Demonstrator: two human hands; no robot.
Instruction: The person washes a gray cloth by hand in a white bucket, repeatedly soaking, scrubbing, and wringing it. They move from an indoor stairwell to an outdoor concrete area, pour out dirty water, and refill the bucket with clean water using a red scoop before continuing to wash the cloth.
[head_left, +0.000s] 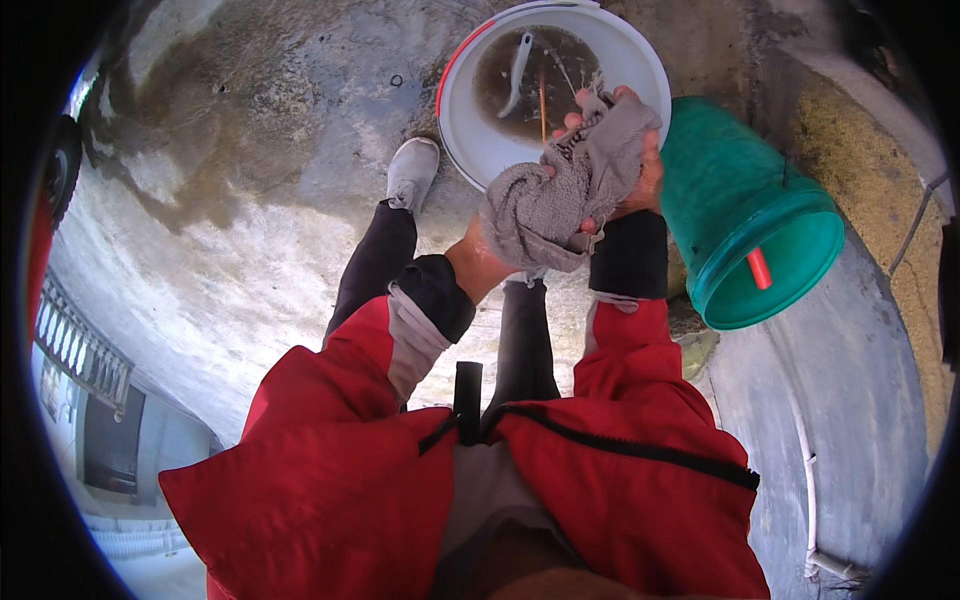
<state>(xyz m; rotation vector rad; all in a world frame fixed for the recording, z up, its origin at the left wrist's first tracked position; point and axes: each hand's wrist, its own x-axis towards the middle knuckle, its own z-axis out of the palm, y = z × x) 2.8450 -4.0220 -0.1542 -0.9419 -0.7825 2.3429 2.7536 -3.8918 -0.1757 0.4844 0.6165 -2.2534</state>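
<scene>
A bunched grey-brown towel (559, 191) is held between my two hands over the near rim of a white bucket (480, 154). My left hand (484, 255) grips its lower left end, mostly hidden under the cloth. Around the right side of the towel, my right hand (646, 176) is closed, with fingertips showing at the far edge. Murky water (487, 82) stands in the bucket. In it lie a pale handled tool (517, 75), its kind unclear, and a thin orange-brown stick (543, 105).
A green bucket (739, 187) lies tipped on its side at the right, with a red cylindrical piece (759, 268) in its mouth. A white pipe (806, 457) runs along the grey surface at lower right. The concrete floor (247, 150) has wet patches. My shoe (412, 169) stands beside the white bucket.
</scene>
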